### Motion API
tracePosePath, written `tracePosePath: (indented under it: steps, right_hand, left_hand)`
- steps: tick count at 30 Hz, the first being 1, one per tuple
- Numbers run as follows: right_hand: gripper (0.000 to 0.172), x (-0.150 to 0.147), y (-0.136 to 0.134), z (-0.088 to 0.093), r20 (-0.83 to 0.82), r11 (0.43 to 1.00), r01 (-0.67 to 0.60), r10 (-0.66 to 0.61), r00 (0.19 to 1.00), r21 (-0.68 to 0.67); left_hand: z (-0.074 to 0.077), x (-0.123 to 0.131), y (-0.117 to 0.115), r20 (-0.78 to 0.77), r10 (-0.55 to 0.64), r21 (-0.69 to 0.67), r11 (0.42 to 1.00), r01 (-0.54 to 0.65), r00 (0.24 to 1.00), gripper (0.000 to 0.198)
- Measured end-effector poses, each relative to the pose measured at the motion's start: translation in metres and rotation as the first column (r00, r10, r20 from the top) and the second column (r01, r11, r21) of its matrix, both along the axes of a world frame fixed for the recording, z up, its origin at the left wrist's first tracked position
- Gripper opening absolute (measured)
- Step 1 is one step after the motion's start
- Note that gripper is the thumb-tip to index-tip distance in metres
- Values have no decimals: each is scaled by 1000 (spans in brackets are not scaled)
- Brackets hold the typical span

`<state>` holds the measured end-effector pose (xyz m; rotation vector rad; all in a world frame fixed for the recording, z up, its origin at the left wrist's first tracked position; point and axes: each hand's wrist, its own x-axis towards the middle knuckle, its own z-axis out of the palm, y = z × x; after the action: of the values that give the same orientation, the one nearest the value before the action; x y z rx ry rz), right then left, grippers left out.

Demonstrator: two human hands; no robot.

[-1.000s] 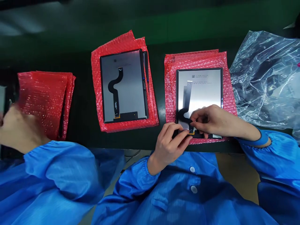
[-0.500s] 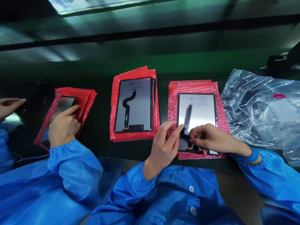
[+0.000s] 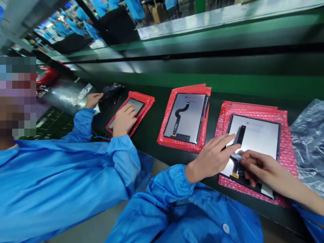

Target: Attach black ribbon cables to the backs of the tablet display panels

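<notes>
An LCD panel (image 3: 260,138) lies face down on pink bubble-wrap bags, its pale back and black frame showing. A black flex cable (image 3: 241,135) runs down its back to a gold-edged connector (image 3: 235,175). My left hand (image 3: 215,155) reaches over the panel's left edge with fingers stretched and apart, an index fingertip at the cable's middle. My right hand (image 3: 263,168) is closed in a pinch at the cable's bend, where a pale, shiny stretch shows. Its curled fingers hide part of the panel's lower edge.
Left of me a second LCD panel (image 3: 192,118) rests on red bubble-wrap bags (image 3: 164,141). Farther left, a co-worker's hand (image 3: 124,119) is over another panel (image 3: 136,104). Clear plastic bags (image 3: 310,145) lie at the right. A green ledge (image 3: 253,81) runs behind the table.
The camera has turned left, so everything sits farther right and more of the co-worker shows. My hands stay at the cable. The co-worker's near hand has changed from a pointing finger to lying flatter.
</notes>
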<state>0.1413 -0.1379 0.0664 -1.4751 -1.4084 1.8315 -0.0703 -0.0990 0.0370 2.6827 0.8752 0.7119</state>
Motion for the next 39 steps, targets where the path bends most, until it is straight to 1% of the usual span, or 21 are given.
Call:
tracePosePath:
  steps: [3,5,6,7,8,9,10,12,13,14,15,16,18,21,23,26,28,31,33,36,39]
  right_hand:
    - [63,3,-1,5,-39,1000,-13,12,999,-13]
    - [57,9,-3,7,-85,1000,-13,12,996,-21]
    - [52,13,-5,6,-111,1000,9,-12,994,-22]
    - [48,17,-6,4,-140,999,45,-47,989,-15]
    - [43,22,-7,0,-165,996,92,-90,982,4]
    - [39,27,-9,-4,-183,988,148,-140,973,34]
    - [36,32,-10,-9,-190,976,206,-188,964,74]
    - [34,39,-11,-18,-154,948,280,-257,954,149]
    - [35,40,-11,-22,-120,941,292,-275,954,170]
    - [37,40,-11,-25,-85,940,291,-280,956,179]
    - [40,39,-11,-26,-62,945,275,-268,961,175]
    - [43,36,-10,-25,-50,954,251,-246,968,162]
    - [47,28,-8,-21,-58,967,220,-214,975,130]
    - [47,14,-2,-9,-77,970,228,-222,972,86]
    - [46,8,1,-2,-89,969,239,-233,968,61]
    - [47,4,2,6,-108,974,224,-220,969,22]
    - [50,2,2,12,-108,979,206,-204,973,8]
    - [54,0,3,18,-98,985,172,-172,980,-6]
    - [57,-2,5,21,-98,990,137,-138,986,-20]
    - [60,-4,7,25,-100,996,81,-85,991,-43]
    - [60,-5,7,29,-62,996,65,-69,996,-60]
  left_hand:
    - [-4,3,1,95,-1,2,1000,1,995,35]
    - [-3,6,2,210,19,-27,1000,-14,978,32]
    - [-1,8,2,284,42,-74,997,-22,958,30]
    - [1,10,2,363,81,-151,988,-28,928,27]
    - [4,12,2,435,135,-255,967,-22,891,23]
    - [7,14,1,494,201,-380,925,2,846,20]
    - [10,15,1,536,276,-511,858,46,798,19]
    - [13,18,2,568,418,-721,668,184,709,24]
    - [12,19,3,565,471,-781,571,254,678,27]
    - [11,19,4,554,508,-816,487,311,659,30]
    - [9,19,6,537,534,-838,423,344,653,32]
    - [7,19,7,516,552,-855,378,355,656,34]
    - [4,18,10,474,573,-880,329,341,669,37]
    - [7,16,13,438,586,-899,291,327,682,37]
    - [12,15,14,427,583,-904,279,324,691,37]
    - [18,15,13,422,577,-906,282,315,699,34]
    - [19,15,13,422,574,-907,283,313,702,33]
    - [19,17,14,428,577,-904,270,333,695,37]
    - [20,17,16,435,575,-900,267,344,693,39]
    - [25,17,17,437,565,-899,278,337,699,38]
    - [29,17,15,431,551,-902,278,330,715,37]
